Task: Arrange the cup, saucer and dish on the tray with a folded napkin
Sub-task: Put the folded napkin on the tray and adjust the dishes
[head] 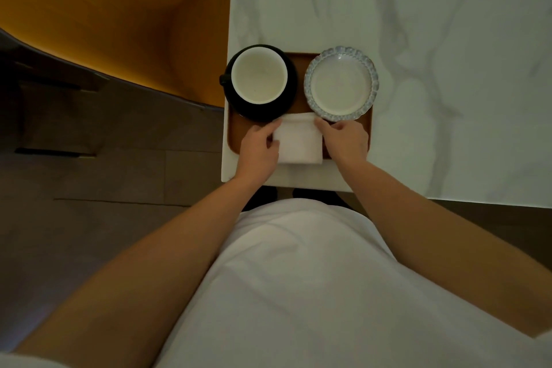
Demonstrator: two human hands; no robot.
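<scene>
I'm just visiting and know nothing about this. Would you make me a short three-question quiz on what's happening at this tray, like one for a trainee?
1. True or false: the cup stands on the saucer.
2. Which piece lies on the tray's right side? A) napkin B) dish C) cup
3. Fill in: both hands touch the ______.

Key
1. True; the cup sits in the dark saucer.
2. B; the dish with the scalloped rim.
3. Napkin; the left hand and right hand hold its sides at the tray's near edge.
</scene>
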